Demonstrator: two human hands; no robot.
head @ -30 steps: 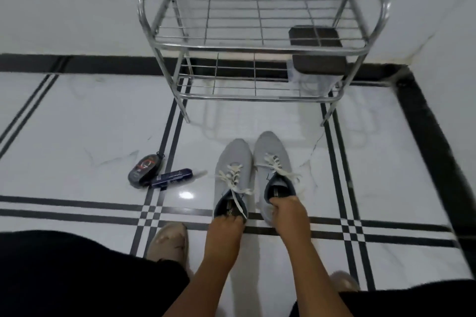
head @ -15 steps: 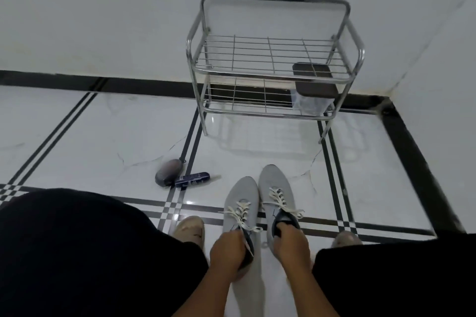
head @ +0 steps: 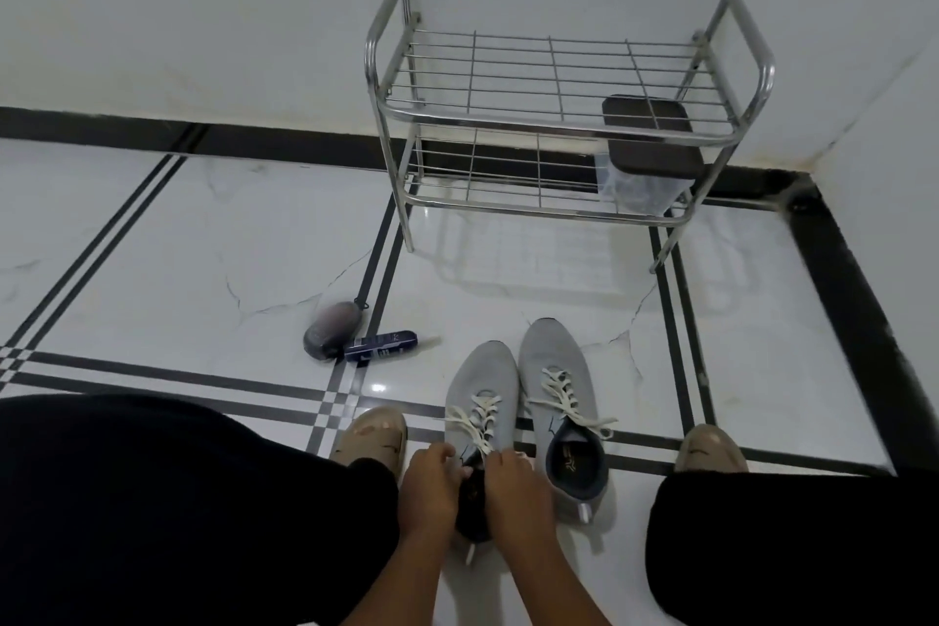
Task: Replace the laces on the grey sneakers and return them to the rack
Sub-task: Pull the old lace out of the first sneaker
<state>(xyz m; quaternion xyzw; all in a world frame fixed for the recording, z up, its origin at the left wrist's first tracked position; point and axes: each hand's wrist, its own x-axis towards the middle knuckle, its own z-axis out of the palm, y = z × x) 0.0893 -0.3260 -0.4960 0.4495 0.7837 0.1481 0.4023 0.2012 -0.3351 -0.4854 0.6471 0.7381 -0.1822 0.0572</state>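
The floor [head: 254, 244] is white tile with black lines, and the metal rack [head: 564, 81] stands at the wall. The two grey sneakers [head: 554, 371] lie side by side on the floor between your knees. Your left hand [head: 432, 488] and right hand [head: 513, 493] are close together, both gripping the collar of the left sneaker [head: 482, 381], under its white laces [head: 480, 417].
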